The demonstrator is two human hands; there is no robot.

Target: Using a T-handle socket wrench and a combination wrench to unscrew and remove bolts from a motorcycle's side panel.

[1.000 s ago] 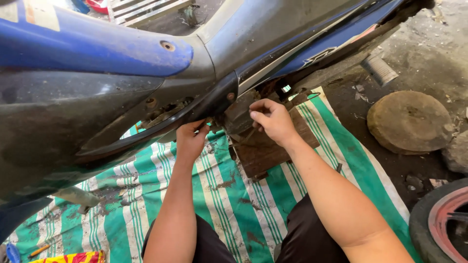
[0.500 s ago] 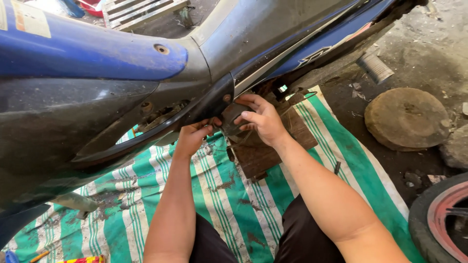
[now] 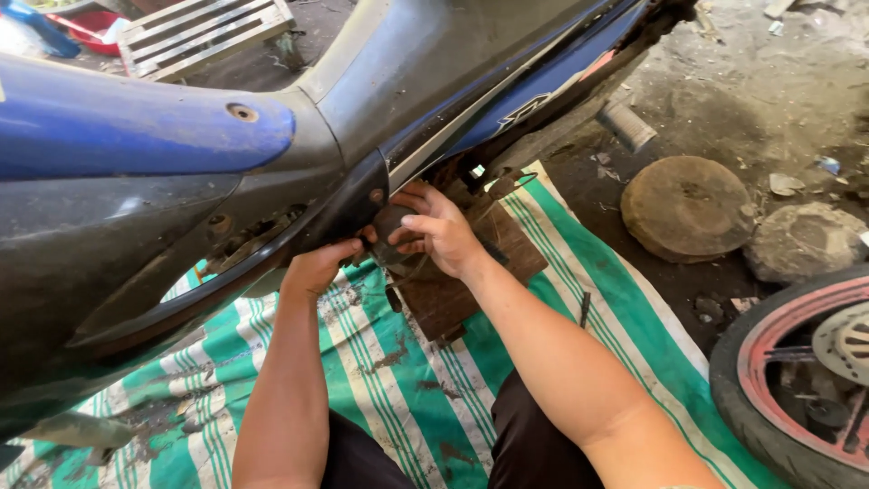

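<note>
Currently right hand (image 3: 434, 231) clamped on dark round part (image 3: 391, 237) under motorbike's black panel (image 3: 348, 204), left hand (image 3: 319, 265) fingers curled beside it; best steady panel, turn squarely.

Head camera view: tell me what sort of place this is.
Probably an informal motorbike repair spot on rough ground: a blue and grey motorbike body, a loose wheel with a red rim, and a striped mat spread over dirt.

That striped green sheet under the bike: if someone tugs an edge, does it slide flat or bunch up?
The striped sheet is probably floppy: it shows wrinkles and lies limp on the ground. It would likely bunch rather than slide, since the wooden block rests on it and the person seems to sit on it. Its grimy stains suggest some grip.
</note>
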